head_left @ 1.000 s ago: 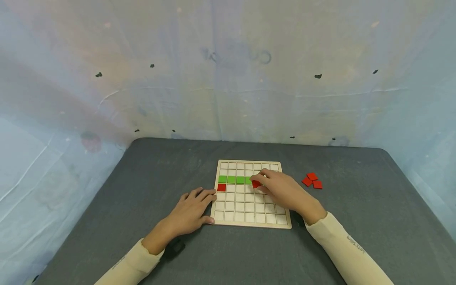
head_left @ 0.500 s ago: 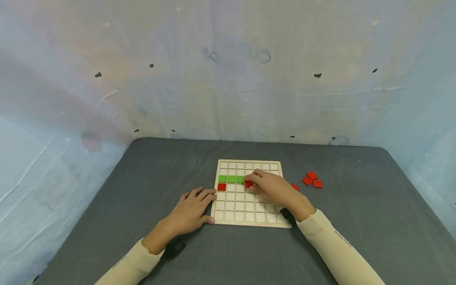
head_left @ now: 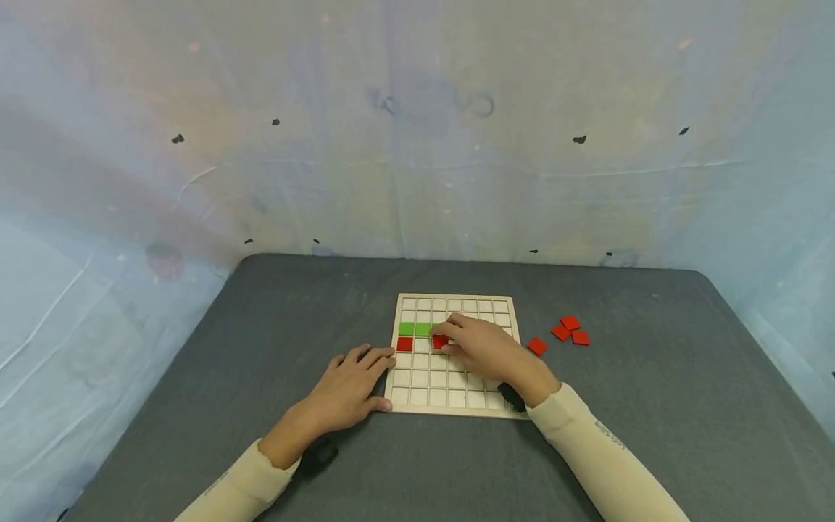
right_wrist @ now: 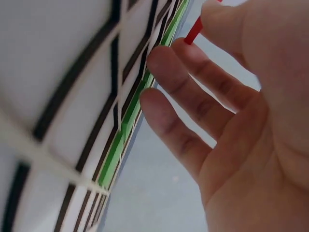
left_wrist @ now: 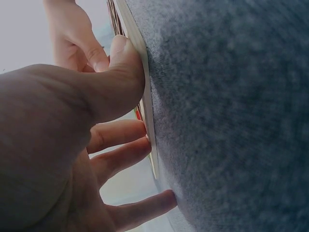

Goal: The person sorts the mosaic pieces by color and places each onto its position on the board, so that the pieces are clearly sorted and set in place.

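Note:
A pale wooden grid board (head_left: 450,414) lies on the grey table. My right hand (head_left: 485,350) is over its middle, pinching a square red tile (head_left: 440,341) between thumb and fingertip. In the right wrist view that red tile (right_wrist: 194,30) is seen edge-on, tilted above the grid; the other fingers are spread. A row of green tiles (head_left: 414,329) runs across the board, partly hidden by this hand. Below the row's left end sits another red tile (head_left: 404,344). My left hand (head_left: 349,386) rests at the board's left edge (left_wrist: 149,116), thumb and fingers extended against it.
Several loose red tiles (head_left: 570,323) lie right of the board, with one stray red tile (head_left: 538,346) closer to its edge. The dark grey table (head_left: 313,304) has rounded far corners. Pale sheeting (head_left: 417,181) hangs behind and at the sides.
My right hand has moved left across the grid with the red tile, covering more of the green row. The stray red tile beside the board has come into view. The left hand stays put.

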`<state>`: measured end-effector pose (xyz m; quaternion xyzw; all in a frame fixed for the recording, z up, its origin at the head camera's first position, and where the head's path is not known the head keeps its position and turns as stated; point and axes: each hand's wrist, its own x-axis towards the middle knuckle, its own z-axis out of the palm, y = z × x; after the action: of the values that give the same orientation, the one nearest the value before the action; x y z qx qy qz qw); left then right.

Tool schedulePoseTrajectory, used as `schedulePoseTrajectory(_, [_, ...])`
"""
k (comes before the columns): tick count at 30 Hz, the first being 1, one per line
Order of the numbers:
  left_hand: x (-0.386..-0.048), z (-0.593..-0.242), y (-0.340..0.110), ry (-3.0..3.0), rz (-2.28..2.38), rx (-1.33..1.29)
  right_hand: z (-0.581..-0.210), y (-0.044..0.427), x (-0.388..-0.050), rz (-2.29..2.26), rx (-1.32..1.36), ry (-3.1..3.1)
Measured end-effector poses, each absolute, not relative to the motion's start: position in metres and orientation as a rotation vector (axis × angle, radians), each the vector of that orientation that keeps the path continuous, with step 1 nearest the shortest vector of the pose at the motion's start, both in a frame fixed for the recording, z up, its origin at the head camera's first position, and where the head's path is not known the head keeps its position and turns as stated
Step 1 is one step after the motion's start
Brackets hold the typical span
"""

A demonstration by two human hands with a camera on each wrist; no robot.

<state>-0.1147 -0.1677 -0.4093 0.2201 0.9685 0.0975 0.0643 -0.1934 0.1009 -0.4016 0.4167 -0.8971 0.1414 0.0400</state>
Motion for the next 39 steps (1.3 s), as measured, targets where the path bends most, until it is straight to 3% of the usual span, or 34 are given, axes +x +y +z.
schedulePoseTrajectory(39, [-0.116,-0.411,-0.167,2.941,0.305,0.658,-0.405,0.063,-0.197,0.150,1.214,-2.765])
